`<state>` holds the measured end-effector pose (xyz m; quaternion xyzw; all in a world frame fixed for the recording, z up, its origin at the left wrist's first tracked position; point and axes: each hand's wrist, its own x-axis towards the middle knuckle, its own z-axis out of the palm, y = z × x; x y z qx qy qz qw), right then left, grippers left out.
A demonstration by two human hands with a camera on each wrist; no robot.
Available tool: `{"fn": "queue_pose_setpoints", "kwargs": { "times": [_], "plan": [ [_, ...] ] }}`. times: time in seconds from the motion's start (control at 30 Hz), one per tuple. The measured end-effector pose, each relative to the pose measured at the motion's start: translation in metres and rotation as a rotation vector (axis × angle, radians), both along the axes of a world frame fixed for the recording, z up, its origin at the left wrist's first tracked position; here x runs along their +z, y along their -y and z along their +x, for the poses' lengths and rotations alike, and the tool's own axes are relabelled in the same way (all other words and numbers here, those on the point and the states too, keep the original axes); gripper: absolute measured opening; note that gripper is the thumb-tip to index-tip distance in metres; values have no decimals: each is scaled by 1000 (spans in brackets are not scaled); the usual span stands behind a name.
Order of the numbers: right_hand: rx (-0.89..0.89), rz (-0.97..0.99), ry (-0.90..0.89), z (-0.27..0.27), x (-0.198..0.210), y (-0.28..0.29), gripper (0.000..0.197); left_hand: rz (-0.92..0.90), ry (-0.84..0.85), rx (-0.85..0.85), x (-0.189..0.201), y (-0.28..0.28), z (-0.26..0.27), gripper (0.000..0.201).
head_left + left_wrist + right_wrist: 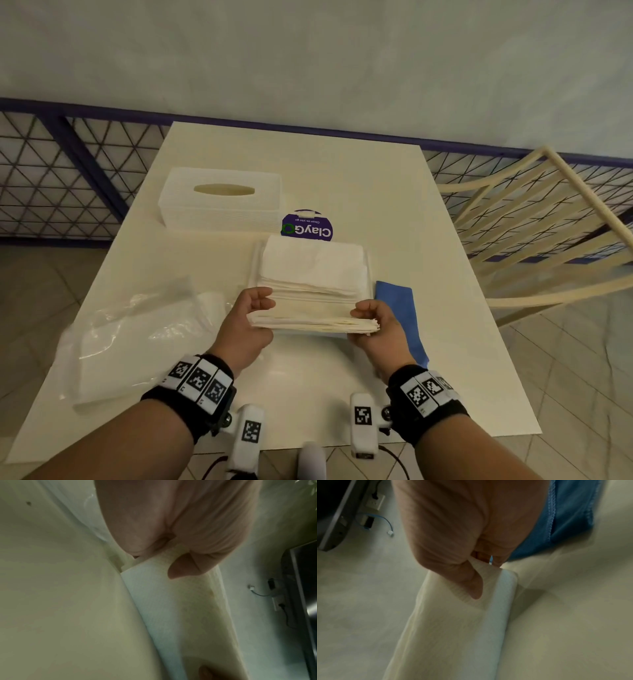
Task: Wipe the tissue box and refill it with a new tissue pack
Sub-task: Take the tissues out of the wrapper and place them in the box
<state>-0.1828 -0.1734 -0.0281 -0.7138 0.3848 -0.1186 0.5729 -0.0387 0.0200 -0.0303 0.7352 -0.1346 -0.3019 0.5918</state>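
Note:
A stack of white tissues [311, 287] lies in the middle of the table, its near edge raised. My left hand [260, 303] grips the stack's left end and my right hand [364, 313] grips the right end. In the left wrist view the thumb [181, 568] presses on the tissue stack [171, 608]. The right wrist view has the thumb [471, 586] on top of the tissue stack [453, 628]. A thin white rim [368, 270] shows round the far part of the stack. The white tissue box cover [219, 202], with an oval slot, stands at the back left.
A folded blue cloth [399, 315] lies right of the stack, also in the right wrist view [570, 513]. An empty clear plastic wrapper [137, 335] lies at the left. A purple round label [308, 229] sits behind the stack. A cream chair [534, 222] stands to the right of the table [428, 222].

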Motion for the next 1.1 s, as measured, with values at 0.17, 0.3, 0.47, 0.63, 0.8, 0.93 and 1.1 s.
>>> {"fn": "queue_pose_setpoints", "kwargs": {
  "times": [0.17, 0.3, 0.47, 0.63, 0.8, 0.93, 1.1],
  "plan": [
    [48, -16, -48, 2, -1, 2, 21, 9, 60, 60, -7, 1, 4, 64],
    [59, -70, -68, 3, -5, 5, 17, 48, 100, 33, -8, 3, 2, 61],
    [64, -84, -85, 12, 5, 13, 22, 123, 179, 42, 17, 14, 11, 47],
    [-95, 18, 23, 50, 33, 41, 42, 140, 244, 36, 48, 45, 62, 72],
    [-103, -83, -157, 86, 40, 61, 67, 276, 290, 23, 44, 69, 96, 75],
    [-78, -99, -211, 99, 36, 66, 71, 367, 319, 4, 29, 76, 105, 65],
    [-84, -269, -363, 94, 31, 71, 65, 404, 367, 50, 29, 60, 104, 56]
  ]
}}
